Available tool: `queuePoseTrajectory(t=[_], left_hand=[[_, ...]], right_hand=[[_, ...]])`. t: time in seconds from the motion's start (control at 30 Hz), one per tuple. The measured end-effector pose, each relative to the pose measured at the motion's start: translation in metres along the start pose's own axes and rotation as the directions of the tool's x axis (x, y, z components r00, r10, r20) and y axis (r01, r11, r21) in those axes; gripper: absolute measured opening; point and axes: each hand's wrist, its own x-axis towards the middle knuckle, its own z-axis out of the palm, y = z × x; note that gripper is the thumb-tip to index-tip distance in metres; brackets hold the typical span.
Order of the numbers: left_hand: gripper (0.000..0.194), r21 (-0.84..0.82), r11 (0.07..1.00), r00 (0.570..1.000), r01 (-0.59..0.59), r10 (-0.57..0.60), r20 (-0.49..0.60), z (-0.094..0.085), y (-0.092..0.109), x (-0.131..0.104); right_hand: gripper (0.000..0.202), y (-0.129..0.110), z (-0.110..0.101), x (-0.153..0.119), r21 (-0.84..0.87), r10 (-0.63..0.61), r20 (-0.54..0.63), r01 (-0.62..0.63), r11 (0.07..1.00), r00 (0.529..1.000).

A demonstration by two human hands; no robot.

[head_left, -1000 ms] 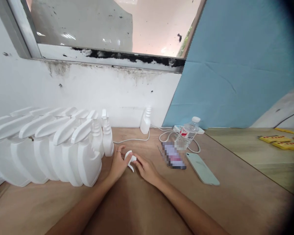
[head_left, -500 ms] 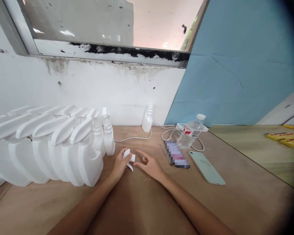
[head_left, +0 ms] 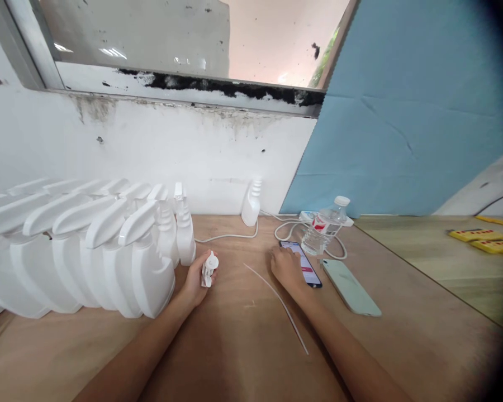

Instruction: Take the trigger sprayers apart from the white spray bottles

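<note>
The left hand (head_left: pixel 198 280) has its fingers curled around one spray head (head_left: pixel 209 269), just right of the white bottles (head_left: pixel 153 273), which overlap too much to count. The right hand (head_left: pixel 288 269), fingers bent, is at one lit phone (head_left: pixel 308 267); I cannot tell if it grips anything. The desk (head_left: pixel 218 352) also bears one thin tube (head_left: pixel 291 320), one green phone (head_left: pixel 351 287) and one water bottle (head_left: pixel 323 228).

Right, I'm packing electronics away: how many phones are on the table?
2: a lit phone, partly covered by the right hand, and a pale green phone to its right. No others show.
</note>
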Motion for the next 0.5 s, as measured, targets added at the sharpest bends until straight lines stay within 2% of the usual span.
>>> queuePoseTrajectory(t=[0.13,0.33,0.4,0.43,0.47,0.5], left_hand=[[0.033,0.01,1.0,1.0,0.029,-0.029,-0.01,-0.0041,-0.0015,0.0024],[0.035,0.051,0.999,0.997,0.007,-0.003,-0.08,-0.0056,-0.0035,0.0034],[0.038,0.072,0.997,0.993,-0.027,0.035,-0.117,-0.0038,-0.0033,0.0031],[0.039,0.081,0.996,0.989,-0.045,0.056,-0.135,-0.0024,-0.0028,0.0028],[0.04,0.087,0.994,0.986,-0.059,0.071,-0.149,-0.0009,-0.0022,0.0026],[0.041,0.088,0.994,0.985,-0.064,0.077,-0.157,0.0007,-0.0016,0.0023]], right_hand=[[0.032,-0.0058,0.0012,0.0007,0.063,-0.097,0.041,0.094,0.994,0.994],[0.027,-0.0051,0.0035,-0.0024,0.152,-0.219,0.077,0.206,0.967,0.973],[0.027,-0.004,0.0037,-0.0016,0.306,-0.222,0.055,0.196,0.932,0.973],[0.026,-0.0042,0.0031,-0.0007,0.469,-0.2,0.031,0.162,0.868,0.979],[0.025,-0.0052,0.0019,0.0004,0.656,-0.156,0.013,0.109,0.747,0.988],[0.025,-0.0071,-0.0001,0.0015,0.811,-0.102,0.008,0.053,0.582,0.995]])
